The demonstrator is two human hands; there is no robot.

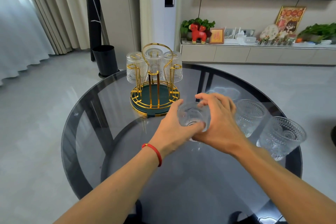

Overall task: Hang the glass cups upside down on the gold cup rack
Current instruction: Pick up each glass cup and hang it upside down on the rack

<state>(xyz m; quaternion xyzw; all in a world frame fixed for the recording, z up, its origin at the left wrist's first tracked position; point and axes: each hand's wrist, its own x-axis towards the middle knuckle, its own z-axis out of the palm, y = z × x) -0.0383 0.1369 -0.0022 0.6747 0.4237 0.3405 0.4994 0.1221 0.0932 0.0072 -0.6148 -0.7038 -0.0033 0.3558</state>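
Note:
The gold cup rack [154,94] with a green base stands at the far side of the round table. Three ribbed glass cups hang upside down on its back pegs: one left [135,67], one middle [154,62], one right [173,65]. The front pegs are bare. In front of the rack, both hands hold one glass cup [192,115] above the table. My left hand [174,129] grips it from the left with the thumb under its near side. My right hand [221,123] curls over it from the right. Two more cups stand upright at the right: one nearer the middle [250,116], one at the edge [281,137].
The table is round smoked glass with a dark rim [71,114]. A black bin [105,60] stands on the floor behind it at the left. A low cabinet [254,54] with plants and ornaments runs along the far wall.

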